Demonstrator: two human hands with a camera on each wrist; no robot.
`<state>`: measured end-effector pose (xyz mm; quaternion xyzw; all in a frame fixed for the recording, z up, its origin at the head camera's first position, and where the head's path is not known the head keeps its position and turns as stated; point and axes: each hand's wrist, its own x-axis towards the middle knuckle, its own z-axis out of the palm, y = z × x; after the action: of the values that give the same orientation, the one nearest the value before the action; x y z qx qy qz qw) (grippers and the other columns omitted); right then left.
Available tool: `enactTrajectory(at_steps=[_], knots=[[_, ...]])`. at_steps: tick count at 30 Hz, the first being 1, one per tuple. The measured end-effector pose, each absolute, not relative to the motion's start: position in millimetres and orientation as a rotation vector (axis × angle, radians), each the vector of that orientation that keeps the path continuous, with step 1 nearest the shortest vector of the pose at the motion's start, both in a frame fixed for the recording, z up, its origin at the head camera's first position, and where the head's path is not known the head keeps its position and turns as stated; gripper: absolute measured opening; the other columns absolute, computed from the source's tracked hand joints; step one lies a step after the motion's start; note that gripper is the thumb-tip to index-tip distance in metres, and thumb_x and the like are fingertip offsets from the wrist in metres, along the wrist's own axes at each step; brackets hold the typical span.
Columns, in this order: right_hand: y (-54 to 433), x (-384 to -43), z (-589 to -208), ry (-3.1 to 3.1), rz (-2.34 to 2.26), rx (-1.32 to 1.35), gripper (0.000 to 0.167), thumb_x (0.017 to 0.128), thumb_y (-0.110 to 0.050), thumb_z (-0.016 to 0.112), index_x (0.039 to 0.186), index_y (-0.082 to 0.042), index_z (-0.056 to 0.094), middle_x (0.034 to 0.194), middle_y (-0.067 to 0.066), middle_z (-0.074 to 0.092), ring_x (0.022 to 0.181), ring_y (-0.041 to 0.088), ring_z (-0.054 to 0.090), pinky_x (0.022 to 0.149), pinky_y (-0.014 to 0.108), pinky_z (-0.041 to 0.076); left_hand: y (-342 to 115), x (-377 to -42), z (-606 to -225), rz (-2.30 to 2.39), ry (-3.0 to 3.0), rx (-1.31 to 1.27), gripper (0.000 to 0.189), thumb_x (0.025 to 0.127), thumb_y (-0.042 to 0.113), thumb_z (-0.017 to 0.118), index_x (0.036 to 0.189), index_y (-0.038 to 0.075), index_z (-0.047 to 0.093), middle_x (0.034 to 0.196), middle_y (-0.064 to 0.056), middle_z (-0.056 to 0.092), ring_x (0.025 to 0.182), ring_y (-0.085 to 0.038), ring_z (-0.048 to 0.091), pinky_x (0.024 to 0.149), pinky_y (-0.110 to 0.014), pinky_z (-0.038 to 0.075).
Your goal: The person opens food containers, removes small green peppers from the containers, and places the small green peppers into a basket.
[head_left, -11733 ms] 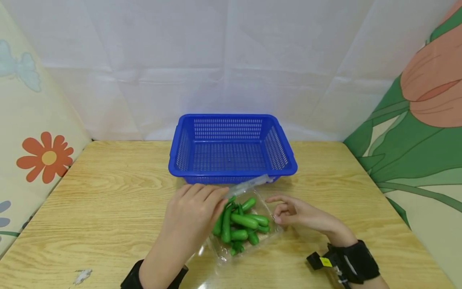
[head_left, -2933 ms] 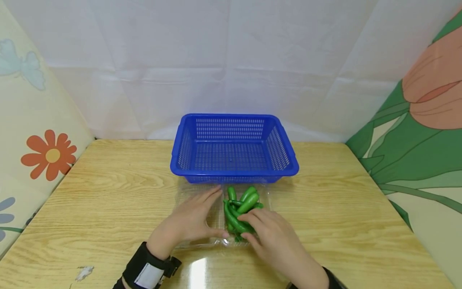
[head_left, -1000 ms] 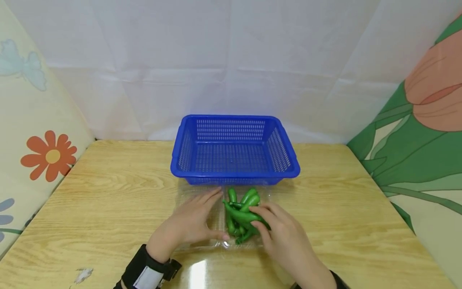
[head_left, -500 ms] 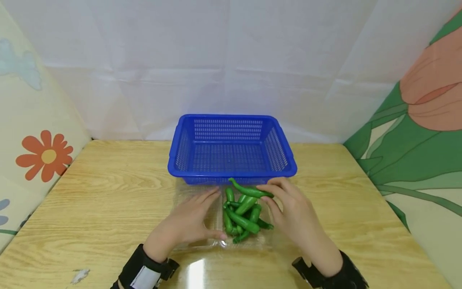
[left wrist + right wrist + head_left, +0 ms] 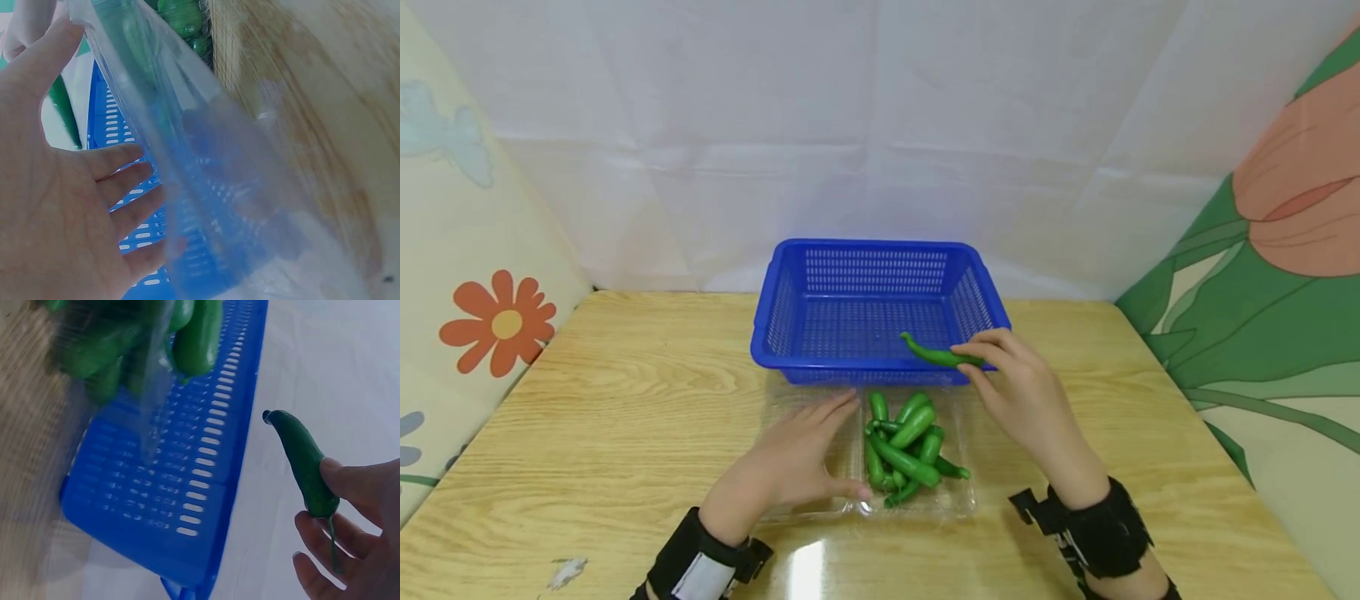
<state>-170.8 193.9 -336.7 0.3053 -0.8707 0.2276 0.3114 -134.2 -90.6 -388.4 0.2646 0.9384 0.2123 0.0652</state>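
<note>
My right hand (image 5: 1033, 396) pinches a green chili pepper (image 5: 928, 354) between thumb and fingers, over the near rim of the blue basket (image 5: 827, 364). In the right wrist view, the pepper (image 5: 300, 453) hangs beside the basket wall (image 5: 206, 487), its thin stem by my fingers. My left hand (image 5: 790, 462) rests at the clear plastic clamshell box (image 5: 958, 502), fingers extended over its left half and thumb near the fold. Several more green peppers (image 5: 902, 454) lie heaped in the box's right half. In the left wrist view, my left fingers (image 5: 134, 187) touch the clear plastic.
The wooden table (image 5: 647, 375) carries the box directly in front of the basket. A white sheet (image 5: 865, 125) hangs behind. Printed panels, with an orange flower (image 5: 505, 323) and a large tulip (image 5: 1292, 200), flank both sides.
Over the last second my right hand lifts one pepper off the heap and carries it forward to the basket rim. My left hand stays put. Earlier, the box lid was swung open to the left.
</note>
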Motion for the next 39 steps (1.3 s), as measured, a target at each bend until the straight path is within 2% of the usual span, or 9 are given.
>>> enactTrajectory(at_steps=[7, 14, 22, 31, 39], knots=[[197, -184, -347, -2.300, 0.537, 0.775, 0.026, 0.074, 0.003, 0.084, 0.097, -0.002, 0.076, 0.099, 0.013, 0.067, 0.089, 0.029, 0.064, 0.072, 0.040, 0.056, -91, -134, -389, 0.643, 2.838, 0.791, 0.111, 0.072, 0.070, 0.072, 0.156, 0.010, 0.031, 0.162, -0.007, 0.024, 0.145, -0.034, 0.028, 0.118, -0.055, 0.022], [199, -189, -353, -2.307, 0.538, 0.666, 0.025, 0.076, 0.001, 0.084, 0.099, 0.000, 0.075, 0.098, 0.015, 0.069, 0.091, 0.033, 0.064, 0.081, 0.046, 0.055, -90, -134, -389, 0.638, 2.837, 0.798, 0.111, 0.073, 0.071, 0.071, 0.156, 0.010, 0.030, 0.163, -0.007, 0.024, 0.145, -0.034, 0.028, 0.118, -0.055, 0.021], [201, -192, -358, -2.296, 0.582, 0.555, 0.024, 0.076, -0.001, 0.084, 0.098, 0.000, 0.075, 0.098, 0.015, 0.071, 0.091, 0.033, 0.065, 0.082, 0.047, 0.054, -89, -137, -389, 0.617, 2.837, 0.807, 0.111, 0.073, 0.071, 0.071, 0.157, 0.011, 0.028, 0.163, -0.006, 0.023, 0.145, -0.034, 0.028, 0.118, -0.055, 0.021], [205, -191, -359, -2.367, 0.592, 0.530, 0.024, 0.081, 0.006, 0.076, 0.104, 0.000, 0.074, 0.107, 0.018, 0.071, 0.100, 0.036, 0.064, 0.088, 0.052, 0.052, -90, -136, -389, 0.619, 2.832, 0.799, 0.111, 0.073, 0.071, 0.071, 0.156, 0.010, 0.029, 0.163, -0.007, 0.023, 0.145, -0.035, 0.027, 0.118, -0.055, 0.021], [205, -191, -360, -2.355, 0.583, 0.551, 0.029, 0.078, 0.010, 0.077, 0.105, 0.000, 0.074, 0.113, 0.018, 0.070, 0.105, 0.037, 0.063, 0.095, 0.054, 0.049, -91, -134, -388, 0.621, 2.821, 0.795, 0.111, 0.073, 0.070, 0.071, 0.156, 0.010, 0.029, 0.163, -0.007, 0.024, 0.145, -0.035, 0.027, 0.118, -0.055, 0.021]])
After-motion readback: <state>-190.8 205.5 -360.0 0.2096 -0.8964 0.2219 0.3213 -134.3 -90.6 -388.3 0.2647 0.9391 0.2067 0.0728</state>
